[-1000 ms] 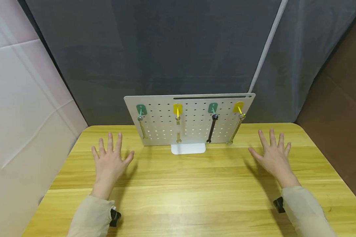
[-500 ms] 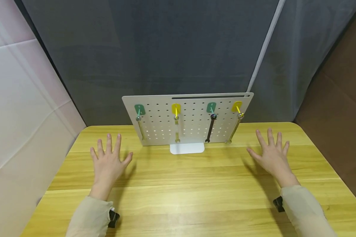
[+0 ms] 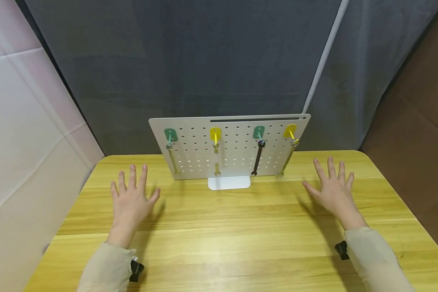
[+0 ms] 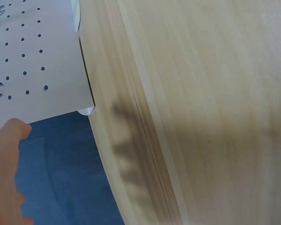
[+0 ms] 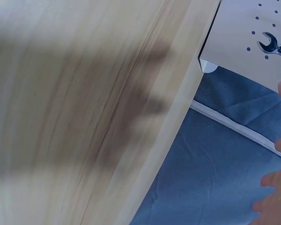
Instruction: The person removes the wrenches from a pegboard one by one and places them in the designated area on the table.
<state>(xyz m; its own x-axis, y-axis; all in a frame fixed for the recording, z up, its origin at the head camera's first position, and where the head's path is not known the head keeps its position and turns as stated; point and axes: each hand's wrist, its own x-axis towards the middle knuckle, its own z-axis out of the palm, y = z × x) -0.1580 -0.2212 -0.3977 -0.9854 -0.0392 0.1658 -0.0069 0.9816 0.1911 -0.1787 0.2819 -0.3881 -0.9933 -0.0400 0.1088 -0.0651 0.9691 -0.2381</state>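
My left hand is held over the left side of the wooden table with its fingers spread and nothing in it. On the right, my right hand mirrors it, fingers fanned out, holding nothing. Between and beyond them stands a white pegboard. Wrenches hang from its hooks: a silver wrench at left, another silver one, a black wrench, and a silver wrench at right. The left wrist view shows my thumb near the board's edge; a wrench's open end appears in the right wrist view.
Green hooks and yellow hooks alternate along the board. Its white foot rests on the wooden table. A dark grey curtain hangs behind, with a white sheet at left and a brown panel at right.
In the head view everything has drifted slightly to the left. Both hands keep their spread pose, and the wrenches hang as before.
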